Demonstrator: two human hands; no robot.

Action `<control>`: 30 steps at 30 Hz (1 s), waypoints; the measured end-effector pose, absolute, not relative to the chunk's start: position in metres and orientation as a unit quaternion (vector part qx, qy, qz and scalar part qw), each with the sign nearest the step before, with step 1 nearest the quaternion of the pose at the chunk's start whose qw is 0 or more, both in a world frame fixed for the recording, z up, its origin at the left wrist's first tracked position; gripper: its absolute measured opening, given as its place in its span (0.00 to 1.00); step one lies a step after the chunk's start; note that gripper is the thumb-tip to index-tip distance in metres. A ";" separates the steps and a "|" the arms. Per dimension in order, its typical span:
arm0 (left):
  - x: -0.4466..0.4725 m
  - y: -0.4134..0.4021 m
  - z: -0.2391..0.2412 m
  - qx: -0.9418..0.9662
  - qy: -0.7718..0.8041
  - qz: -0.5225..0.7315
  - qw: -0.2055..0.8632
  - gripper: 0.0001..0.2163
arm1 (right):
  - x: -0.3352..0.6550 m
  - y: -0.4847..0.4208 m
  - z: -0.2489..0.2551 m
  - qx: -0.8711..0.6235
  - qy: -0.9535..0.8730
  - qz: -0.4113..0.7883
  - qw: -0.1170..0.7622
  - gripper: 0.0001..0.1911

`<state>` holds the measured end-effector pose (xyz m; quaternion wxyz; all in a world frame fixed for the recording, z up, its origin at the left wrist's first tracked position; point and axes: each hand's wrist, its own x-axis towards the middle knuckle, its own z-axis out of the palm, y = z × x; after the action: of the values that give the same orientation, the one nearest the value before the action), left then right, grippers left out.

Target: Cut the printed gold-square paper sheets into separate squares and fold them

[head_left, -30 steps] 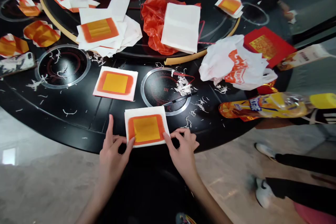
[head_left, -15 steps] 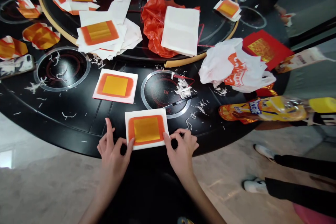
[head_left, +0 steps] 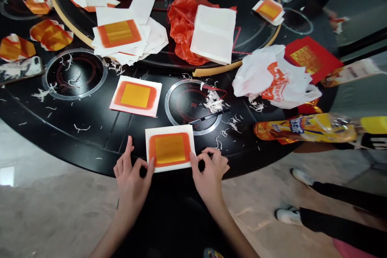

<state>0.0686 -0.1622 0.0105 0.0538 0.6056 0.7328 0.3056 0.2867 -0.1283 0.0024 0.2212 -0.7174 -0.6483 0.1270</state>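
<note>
Touching the side edges of a white paper sheet (head_left: 169, 149) with the left hand (head_left: 131, 177) and the right hand (head_left: 210, 171), one digit of each against the paper, other fingers curled and not clenched; firm grip or mere touch impossible to tell. Sheet lying flat between the hands at the near edge of the black worktop (head_left: 90, 137), printed with a yellow square inside an orange border, and sitting squarer than a second ago. Just ahead of the hands, a matching printed sheet (head_left: 135, 96) lying flat; ahead and right, shredded paper curls (head_left: 213, 101) scattering around a hob ring (head_left: 192, 102). Farther right, a yellow-capped bottle (head_left: 302, 128) lying on its side beyond a crumpled white plastic bag (head_left: 275, 78). Farther ahead, a stack of white paper (head_left: 213, 34) resting on a red plastic bag (head_left: 184, 28).
</note>
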 end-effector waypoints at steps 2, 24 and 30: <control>0.069 -0.162 0.009 0.604 0.734 0.306 0.052 0.16 | 0.287 -0.128 0.002 -0.717 -0.650 0.123 0.220 0.22; 0.069 -0.161 0.006 0.618 0.738 0.267 0.036 0.17 | 0.280 -0.116 0.002 -0.472 -0.857 0.122 0.170 0.42; 0.069 -0.160 0.009 0.622 0.747 0.235 0.013 0.18 | 0.270 -0.115 0.003 -0.495 -0.853 0.083 0.146 0.42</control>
<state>0.0687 -0.1599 0.0093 0.0126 0.6216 0.7473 0.2346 0.2703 -0.1155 0.0027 0.1456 -0.4951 -0.8526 0.0827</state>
